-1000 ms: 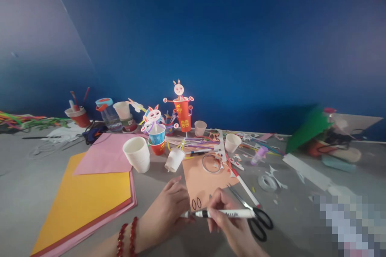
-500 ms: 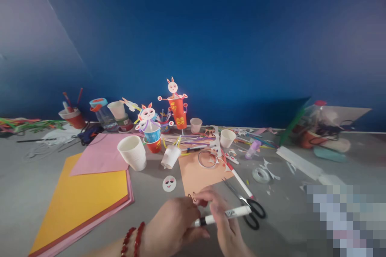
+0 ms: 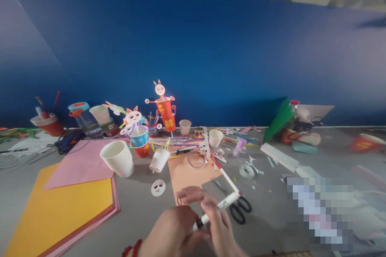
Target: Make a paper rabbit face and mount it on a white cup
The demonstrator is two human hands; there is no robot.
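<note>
My right hand (image 3: 217, 219) is closed around a white acrylic marker (image 3: 224, 202) with a black band, its fingers reaching across toward my left. The marker slants down to my left hand (image 3: 171, 227), which is curled, with a red bead bracelet at the wrist. What my left fingers hold is hidden behind the hand. Just beyond lies an orange paper sheet (image 3: 188, 174) with small black outlines near its lower edge. A round paper face (image 3: 158, 188) lies to its left. Black-handled scissors (image 3: 239, 209) rest right of my hands.
A large white cup (image 3: 117, 160), a tipped small cup (image 3: 159, 160) and rabbit figures on stacked cups (image 3: 140, 138) stand behind. Yellow and pink paper sheets (image 3: 69, 204) spread at left. A tape roll (image 3: 247, 171), a red-and-white marker (image 3: 227, 178) and paper scraps lie at right.
The view has turned to the right, so the table things appear shifted left. The marker is tilted more steeply, its far end raised. Both hands stay together.
</note>
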